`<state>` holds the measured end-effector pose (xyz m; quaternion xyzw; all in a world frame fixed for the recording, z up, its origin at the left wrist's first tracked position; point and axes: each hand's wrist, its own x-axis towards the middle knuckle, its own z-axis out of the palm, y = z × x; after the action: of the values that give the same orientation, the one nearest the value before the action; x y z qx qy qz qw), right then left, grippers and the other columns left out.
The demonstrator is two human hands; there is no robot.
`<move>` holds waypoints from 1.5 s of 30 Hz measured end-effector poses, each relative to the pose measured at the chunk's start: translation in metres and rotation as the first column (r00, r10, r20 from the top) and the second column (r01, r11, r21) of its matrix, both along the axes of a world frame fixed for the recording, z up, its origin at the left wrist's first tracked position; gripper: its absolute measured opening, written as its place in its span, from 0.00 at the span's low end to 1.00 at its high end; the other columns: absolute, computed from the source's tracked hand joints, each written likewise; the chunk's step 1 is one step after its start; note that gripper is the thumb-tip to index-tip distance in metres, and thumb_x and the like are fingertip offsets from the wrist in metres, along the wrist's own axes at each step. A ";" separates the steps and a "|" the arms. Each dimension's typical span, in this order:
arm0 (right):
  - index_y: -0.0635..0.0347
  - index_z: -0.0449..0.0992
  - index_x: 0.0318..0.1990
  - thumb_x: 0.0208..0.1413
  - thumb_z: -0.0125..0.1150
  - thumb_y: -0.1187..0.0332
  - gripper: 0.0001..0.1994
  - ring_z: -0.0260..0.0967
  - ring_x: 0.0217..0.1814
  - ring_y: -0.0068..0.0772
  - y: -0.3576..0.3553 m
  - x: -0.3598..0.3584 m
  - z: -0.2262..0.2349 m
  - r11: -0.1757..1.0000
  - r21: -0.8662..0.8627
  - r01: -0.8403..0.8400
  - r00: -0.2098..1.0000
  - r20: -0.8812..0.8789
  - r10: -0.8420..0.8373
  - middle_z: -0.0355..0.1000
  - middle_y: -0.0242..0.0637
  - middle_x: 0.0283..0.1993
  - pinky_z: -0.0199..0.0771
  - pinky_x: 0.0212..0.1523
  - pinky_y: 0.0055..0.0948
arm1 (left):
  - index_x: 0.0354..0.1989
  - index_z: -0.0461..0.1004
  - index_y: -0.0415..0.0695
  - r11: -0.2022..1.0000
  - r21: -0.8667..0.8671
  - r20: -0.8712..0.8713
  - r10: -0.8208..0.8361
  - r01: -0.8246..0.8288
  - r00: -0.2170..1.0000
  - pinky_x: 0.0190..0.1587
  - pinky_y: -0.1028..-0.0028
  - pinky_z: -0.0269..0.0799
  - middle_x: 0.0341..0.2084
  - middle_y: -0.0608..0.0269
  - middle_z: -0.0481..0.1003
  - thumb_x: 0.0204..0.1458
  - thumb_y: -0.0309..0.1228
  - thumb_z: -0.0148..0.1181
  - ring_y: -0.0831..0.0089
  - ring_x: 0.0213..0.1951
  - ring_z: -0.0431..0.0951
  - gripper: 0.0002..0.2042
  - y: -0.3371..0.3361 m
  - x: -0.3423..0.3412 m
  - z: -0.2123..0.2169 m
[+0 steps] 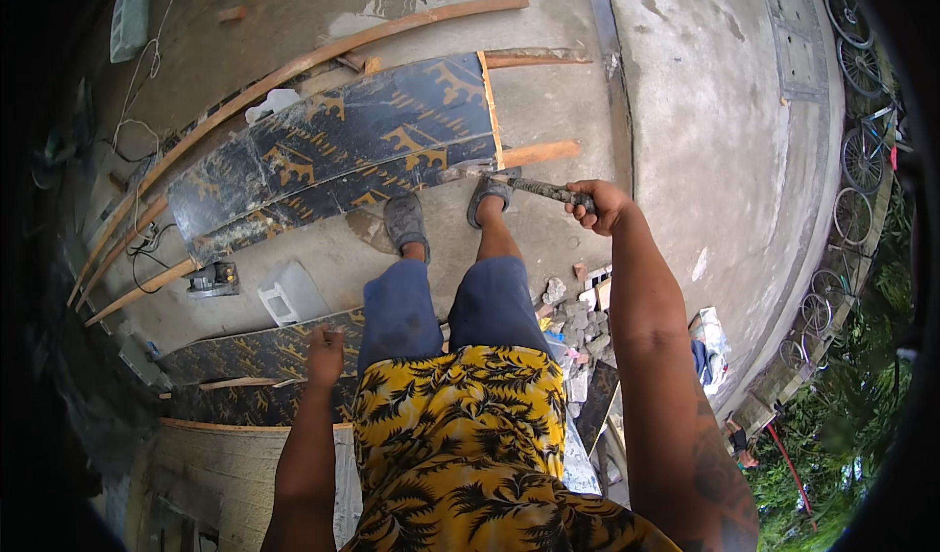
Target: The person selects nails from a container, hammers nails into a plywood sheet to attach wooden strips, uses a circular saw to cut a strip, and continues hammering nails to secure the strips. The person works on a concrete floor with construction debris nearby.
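Hammer (pixel 539 192) gripped in right hand (pixel 601 207), upper right of centre. Dark panel (pixel 343 141), upper left, printed with gold lettering, crowns. Left hand (pixel 325 356) curled; contents cannot be told.

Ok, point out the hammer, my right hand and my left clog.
Hammer (pixel 527 188): head view, on its handle.
Right hand (pixel 605 207): head view, on its back.
Left clog (pixel 403 223): head view, on its upper.

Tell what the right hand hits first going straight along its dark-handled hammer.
In the picture, the right grey clog comes first, then the long black board with gold print; depth is unclear, so the right hand may pass above both.
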<state>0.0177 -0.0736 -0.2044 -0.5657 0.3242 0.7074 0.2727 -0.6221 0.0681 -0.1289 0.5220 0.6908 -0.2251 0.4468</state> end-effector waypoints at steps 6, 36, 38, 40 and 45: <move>0.56 0.73 0.53 0.72 0.54 0.62 0.11 0.66 0.17 0.18 -0.006 0.036 -0.022 1.000 0.011 -0.007 0.998 -0.064 0.007 0.77 0.38 0.29 0.57 0.10 0.15 | 0.66 0.68 0.36 1.000 0.000 0.056 -0.020 0.020 0.998 0.50 0.60 0.75 0.44 0.54 0.79 0.66 0.48 0.61 0.60 0.44 0.80 0.29 0.014 0.114 0.014; 0.59 0.73 0.55 0.70 0.58 0.66 0.12 0.70 0.19 0.27 0.021 -0.045 0.023 0.973 -0.054 0.225 0.861 -0.457 -0.224 0.70 0.30 0.27 0.68 0.16 0.30 | 0.53 0.68 0.34 0.922 -0.072 -0.282 -0.384 0.379 0.879 0.54 0.53 0.80 0.51 0.41 0.76 0.53 0.64 0.68 0.47 0.56 0.79 0.40 0.133 0.268 -0.251; 0.56 0.72 0.46 0.67 0.61 0.68 0.06 0.70 0.18 0.28 0.044 -0.105 0.042 0.967 -0.102 0.235 0.868 -0.425 -0.256 0.70 0.31 0.27 0.71 0.16 0.31 | 0.52 0.67 0.35 0.934 -0.065 -0.304 -0.353 0.351 0.885 0.54 0.54 0.80 0.52 0.41 0.75 0.52 0.65 0.68 0.47 0.56 0.79 0.41 0.138 0.261 -0.259; 0.56 0.72 0.45 0.67 0.62 0.68 0.05 0.70 0.18 0.29 0.046 -0.135 0.060 0.964 -0.098 0.248 0.897 -0.351 -0.267 0.70 0.31 0.27 0.71 0.16 0.31 | 0.52 0.67 0.35 0.939 -0.090 -0.297 -0.344 0.332 0.891 0.54 0.54 0.80 0.52 0.41 0.75 0.52 0.64 0.68 0.48 0.56 0.79 0.40 0.134 0.261 -0.260; 0.58 0.73 0.48 0.68 0.61 0.68 0.07 0.71 0.19 0.31 0.068 -0.177 0.099 0.953 -0.146 0.264 0.938 -0.189 -0.289 0.71 0.33 0.27 0.72 0.18 0.33 | 0.58 0.66 0.34 0.938 -0.151 -0.271 -0.343 0.312 0.899 0.56 0.54 0.79 0.55 0.41 0.75 0.56 0.64 0.65 0.47 0.57 0.79 0.41 0.141 0.261 -0.248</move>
<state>-0.1589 -0.0057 -0.1057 -0.4524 0.4686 0.6970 0.2999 -0.3609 0.2087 -0.3772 0.5677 0.6389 -0.4075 0.3217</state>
